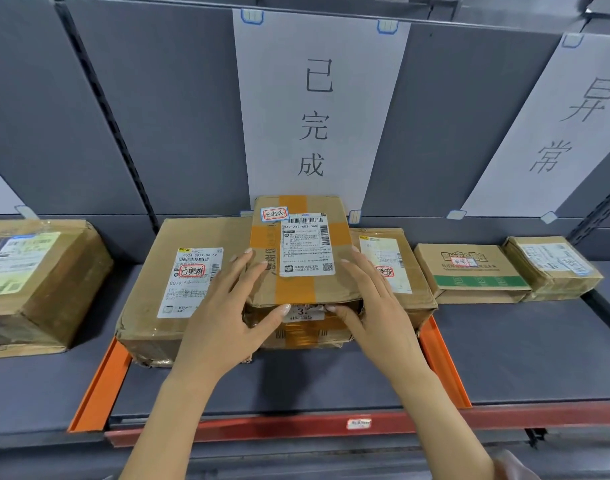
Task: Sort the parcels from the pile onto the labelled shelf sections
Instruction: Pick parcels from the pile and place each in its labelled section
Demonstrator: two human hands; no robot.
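Centre of frame, middle shelf section: taped parcel (302,251) stacked on a lower parcel (307,330), flanked by a large parcel (151,289) at left and a slimmer parcel (393,258) at right. Directly below the sign 已完成 (314,116) on the back panel. Section bounded by orange dividers (99,386) at lower left and lower right.

Left hand (227,306): gripping the near left corner of the taped parcel, fingers laid flat across the top, thumb hooked along the front lower edge. Right hand (373,299): mirrored grip on the near right corner, thumb likewise at the front edge. No gap visible under the front of the parcel. Appears seated on the one beneath, contact at the back hidden.

Reasoning on placement: red-boxed handwritten sticker on top reading 已完成, matching the sign behind, hence this section. Stacked rather than laid on the shelf (521,351), likely for want of room between the neighbours. Two-handed corner hold probably for squaring the parcel on its base and guarding against a slide. Release judged the next move, once level.

Appearance of taped parcel: brown corrugated carton, roughly square on top, crossed by broad orange tape in both directions. White shipping label on top, barcodes and code 247-247-A02-060 legible, QR mark at its lower right. Sticker at upper left of the label. Corners softened, front lip slightly bowed.

Right of frame: sign 异常 (566,126) above a green-banded flat box (470,268).
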